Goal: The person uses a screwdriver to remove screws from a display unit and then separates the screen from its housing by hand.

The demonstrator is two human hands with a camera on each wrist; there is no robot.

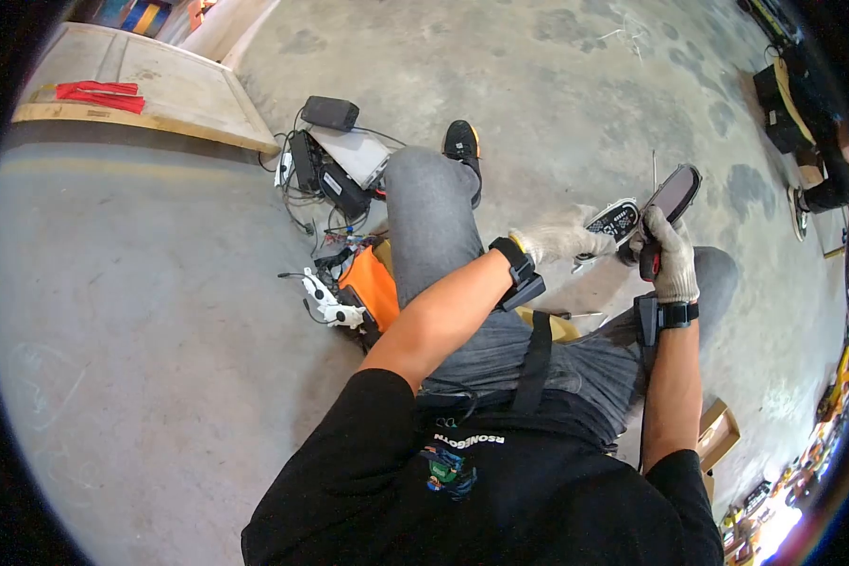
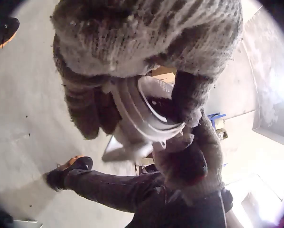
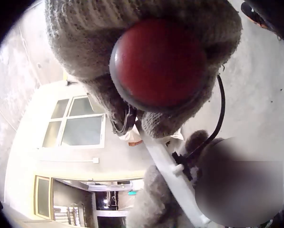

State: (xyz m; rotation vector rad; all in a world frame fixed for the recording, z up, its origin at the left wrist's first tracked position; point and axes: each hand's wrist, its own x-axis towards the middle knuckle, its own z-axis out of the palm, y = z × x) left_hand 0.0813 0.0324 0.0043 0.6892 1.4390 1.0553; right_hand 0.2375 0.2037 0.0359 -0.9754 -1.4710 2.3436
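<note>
In the head view, my gloved left hand (image 1: pixel 557 242) grips an open housing piece with a black-and-white inside (image 1: pixel 615 221). My gloved right hand (image 1: pixel 672 259) is closed round a red-handled tool (image 1: pixel 649 263) and meets a grey oval housing piece (image 1: pixel 674 195) beside the first; how the pieces join is unclear. The left wrist view shows the left glove (image 2: pixel 151 42) curled over a pale rounded housing (image 2: pixel 137 111). In the right wrist view, the right glove (image 3: pixel 89 42) wraps the tool's round red end (image 3: pixel 158 64), above a white edge (image 3: pixel 168 173) and the other glove.
Beside the left leg lie an orange piece (image 1: pixel 372 287), a white part with cables (image 1: pixel 328 299) and black boxes (image 1: pixel 330 112). A pale wooden panel (image 1: pixel 174 80) carries red strips (image 1: pixel 101 95). A screwdriver (image 1: pixel 575 314) lies between the legs; a cardboard box (image 1: pixel 717 434) stands at right.
</note>
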